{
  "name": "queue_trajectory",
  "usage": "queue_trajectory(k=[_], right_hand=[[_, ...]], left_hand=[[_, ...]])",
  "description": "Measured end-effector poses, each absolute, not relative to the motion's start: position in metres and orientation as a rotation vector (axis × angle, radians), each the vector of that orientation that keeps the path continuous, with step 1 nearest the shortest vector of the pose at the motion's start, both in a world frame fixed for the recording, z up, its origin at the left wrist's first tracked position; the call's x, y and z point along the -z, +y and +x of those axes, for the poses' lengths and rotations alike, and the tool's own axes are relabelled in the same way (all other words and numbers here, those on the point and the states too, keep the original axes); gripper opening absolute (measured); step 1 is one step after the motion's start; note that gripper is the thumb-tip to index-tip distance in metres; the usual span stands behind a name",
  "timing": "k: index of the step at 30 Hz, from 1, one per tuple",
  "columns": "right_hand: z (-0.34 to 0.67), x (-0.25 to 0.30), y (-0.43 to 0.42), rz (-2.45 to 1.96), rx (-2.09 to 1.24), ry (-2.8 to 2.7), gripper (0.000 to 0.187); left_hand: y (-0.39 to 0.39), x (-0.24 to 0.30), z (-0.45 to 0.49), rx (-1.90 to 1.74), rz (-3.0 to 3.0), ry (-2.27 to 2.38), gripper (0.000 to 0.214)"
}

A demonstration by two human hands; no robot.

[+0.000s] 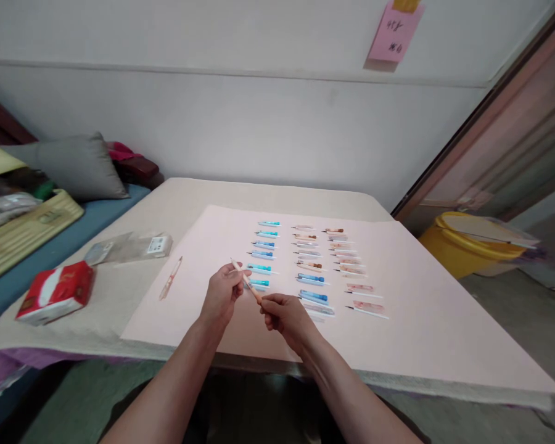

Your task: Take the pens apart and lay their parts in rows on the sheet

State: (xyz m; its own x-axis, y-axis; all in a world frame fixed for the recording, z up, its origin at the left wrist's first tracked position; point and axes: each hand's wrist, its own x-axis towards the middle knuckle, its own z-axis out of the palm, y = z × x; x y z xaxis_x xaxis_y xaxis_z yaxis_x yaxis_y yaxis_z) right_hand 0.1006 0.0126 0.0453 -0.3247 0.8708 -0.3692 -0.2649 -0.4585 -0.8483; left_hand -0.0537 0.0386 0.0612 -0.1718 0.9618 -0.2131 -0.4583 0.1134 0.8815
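Note:
Between both hands I hold a slim pen [246, 282], its white tip end pointing up and left and its orange end toward me. My left hand [222, 288] pinches it near the tip. The fingers of my right hand [283, 314] are closed on the orange end. Just beyond and beside the hands, a column of blue and turquoise pens [263, 254] lies on a pink sheet [203, 327]. Further right are mixed brown, blue and clear pens [312, 279], then a column of pale pinkish pens [349, 262]. Thin white sticks with dark tips lie alongside many of them.
One orange-clear pen [171, 279] lies apart on the left. A red tissue pack [56, 292] and a clear plastic bag [129, 246] rest at the table's left. A yellow bucket [467, 246] stands right of the table. Behind is a white wall [268, 129] bearing a pink note [394, 31].

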Motion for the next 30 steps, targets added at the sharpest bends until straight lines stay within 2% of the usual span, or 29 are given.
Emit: queue_trajectory(k=[4, 9, 16, 30], right_hand=[[0.101, -0.043, 0.013, -1.073, -1.934, -0.84, 0.021], [0.098, -0.046, 0.014, -1.173, -1.781, -0.961, 0.015], [0.098, -0.047, 0.011, -1.182, -1.68, -1.129, 0.01], [0.1, -0.05, 0.009, -1.071, -1.929, -0.829, 0.017]], left_hand=[[0.037, -0.064, -0.053, -1.375, 0.619, 1.043, 0.03], [0.037, -0.059, -0.054, -1.359, 0.614, 1.124, 0.023], [0.037, -0.056, -0.053, -1.403, 0.646, 1.161, 0.028], [0.036, -0.065, -0.051, -1.418, 0.658, 1.094, 0.035]])
